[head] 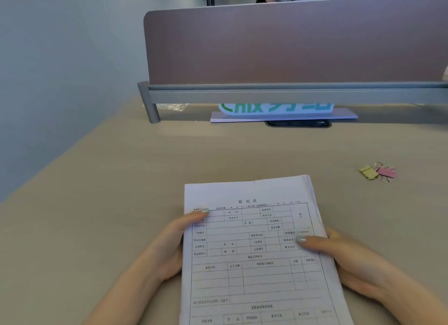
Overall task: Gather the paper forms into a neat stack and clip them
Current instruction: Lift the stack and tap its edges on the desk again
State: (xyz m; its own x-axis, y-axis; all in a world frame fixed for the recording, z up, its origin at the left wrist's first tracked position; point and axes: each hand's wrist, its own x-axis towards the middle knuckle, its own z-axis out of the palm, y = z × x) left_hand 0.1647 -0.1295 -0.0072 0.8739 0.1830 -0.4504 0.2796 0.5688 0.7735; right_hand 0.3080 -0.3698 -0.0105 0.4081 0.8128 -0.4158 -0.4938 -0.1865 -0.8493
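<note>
A stack of white paper forms (257, 249) with printed tables is held over the beige desk, its top edge toward the partition. My left hand (169, 247) grips the stack's left edge, thumb on the top sheet. My right hand (344, 259) grips the right edge the same way, thumb lying on the page. The sheets look fairly even, with a slight fan showing along the right edge. A yellow binder clip (368, 172) and a pink binder clip (387, 173) lie together on the desk to the far right, apart from both hands.
A mauve partition (291, 43) on a grey rail closes off the desk's far side. Under it stand a white sign with green lettering (276, 109) and a dark cable slot (298, 124). A grey wall runs along the left. A person sits beyond the partition.
</note>
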